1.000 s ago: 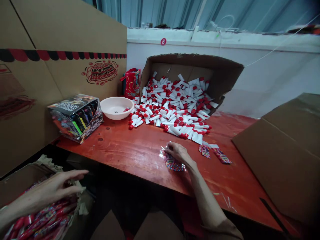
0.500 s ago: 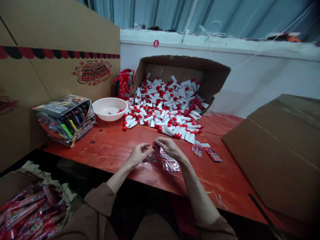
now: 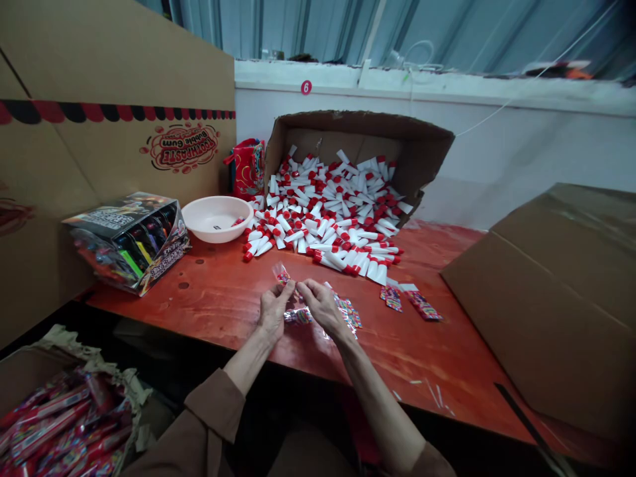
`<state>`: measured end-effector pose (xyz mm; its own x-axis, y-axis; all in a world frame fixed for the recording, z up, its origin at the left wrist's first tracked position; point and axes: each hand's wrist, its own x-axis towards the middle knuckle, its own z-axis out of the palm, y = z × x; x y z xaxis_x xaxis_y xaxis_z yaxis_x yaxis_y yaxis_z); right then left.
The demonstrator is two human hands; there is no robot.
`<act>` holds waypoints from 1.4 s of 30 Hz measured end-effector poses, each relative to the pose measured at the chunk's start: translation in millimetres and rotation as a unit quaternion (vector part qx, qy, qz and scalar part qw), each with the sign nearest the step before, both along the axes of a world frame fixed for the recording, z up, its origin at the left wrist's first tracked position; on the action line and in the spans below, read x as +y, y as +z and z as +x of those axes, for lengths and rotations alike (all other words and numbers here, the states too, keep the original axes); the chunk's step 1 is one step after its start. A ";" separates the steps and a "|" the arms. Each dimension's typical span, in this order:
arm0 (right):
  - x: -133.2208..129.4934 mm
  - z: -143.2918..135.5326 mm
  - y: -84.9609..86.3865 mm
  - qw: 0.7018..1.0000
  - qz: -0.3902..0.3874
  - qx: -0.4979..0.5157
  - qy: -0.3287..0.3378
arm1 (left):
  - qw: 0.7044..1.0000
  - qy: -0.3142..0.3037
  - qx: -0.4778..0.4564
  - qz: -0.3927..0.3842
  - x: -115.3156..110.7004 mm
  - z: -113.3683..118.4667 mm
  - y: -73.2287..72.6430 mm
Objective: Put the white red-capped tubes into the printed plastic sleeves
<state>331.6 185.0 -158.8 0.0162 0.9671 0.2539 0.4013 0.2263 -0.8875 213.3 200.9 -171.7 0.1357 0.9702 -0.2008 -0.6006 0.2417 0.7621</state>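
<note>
Packets (image 3: pixel 350 314) look glossy plastic; the table (image 3: pixel 223 295), shiny wood; the tipped carton (image 3: pixel 431 147), matt, rough-edged cardboard.

Forearms (image 3: pixel 370 381) converge, left fingers (image 3: pixel 285 291) and right fingers (image 3: pixel 309 290) pinched side by side

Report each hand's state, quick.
Left hand: closed, pinching a small printed packet.
Right hand: closed in a pinch beside it, apparently on the same packet.

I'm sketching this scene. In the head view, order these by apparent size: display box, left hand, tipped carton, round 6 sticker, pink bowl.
Largest to smallest:
Tipped carton
Display box
Pink bowl
Left hand
Round 6 sticker
</note>
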 end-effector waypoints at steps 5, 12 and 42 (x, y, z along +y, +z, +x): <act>50.7 47.3 3.0 0.989 0.008 -0.150 0.002 | 0.996 -0.007 -0.083 -0.043 8.8 -10.1 8.0; 97.9 131.3 -18.7 0.923 -0.049 -0.320 -0.209 | 0.966 -0.035 -0.192 -0.170 21.8 -29.0 7.2; -29.6 -3.4 -2.0 0.971 0.112 0.176 -0.113 | 0.982 -0.001 -0.179 -0.063 12.7 -23.2 7.8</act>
<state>328.2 155.4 -160.8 0.3453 0.8499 0.3981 0.1438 0.3712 -0.9173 190.1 213.6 -163.9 0.2206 0.9406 -0.2583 -0.8242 0.3213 0.4663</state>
